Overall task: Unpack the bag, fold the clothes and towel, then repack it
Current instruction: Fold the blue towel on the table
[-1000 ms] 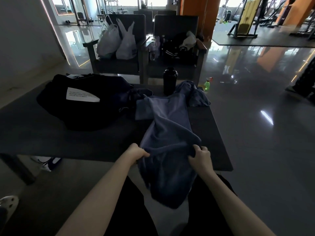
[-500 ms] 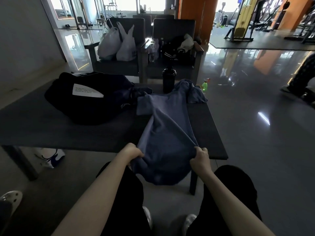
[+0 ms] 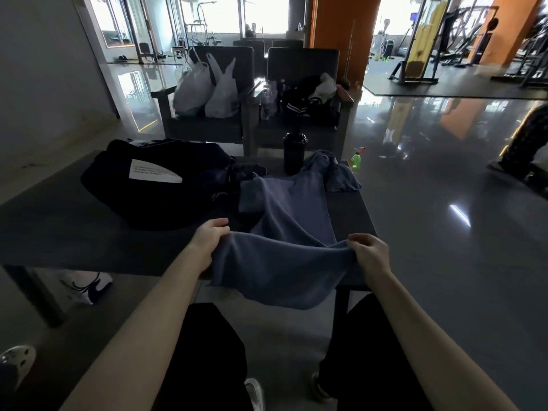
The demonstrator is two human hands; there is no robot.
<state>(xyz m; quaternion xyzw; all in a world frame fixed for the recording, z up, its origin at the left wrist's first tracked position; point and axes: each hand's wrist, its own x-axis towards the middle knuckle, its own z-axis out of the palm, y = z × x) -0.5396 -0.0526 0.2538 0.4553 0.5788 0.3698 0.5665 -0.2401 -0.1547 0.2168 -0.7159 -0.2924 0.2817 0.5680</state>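
A blue towel (image 3: 284, 226) lies lengthwise on the dark table (image 3: 59, 221), its near end pulled off the front edge and stretched wide. My left hand (image 3: 209, 238) grips the towel's near left corner. My right hand (image 3: 369, 252) pinches the near right corner. The far end of the towel is bunched beside a black bottle (image 3: 294, 152). A black bag (image 3: 157, 185) with a white label sits on the table to the left, with dark clothing at its right side.
Two dark armchairs stand behind the table; the left one holds white plastic bags (image 3: 207, 87), the right one dark clothes (image 3: 311, 99). A green bottle (image 3: 356, 160) sits on the floor to the right. A white shoe (image 3: 89, 287) lies under the table.
My hands have moved apart and lifted, spreading the towel's near edge wide. The end that hung low over my lap is now raised and stretched at the table edge.
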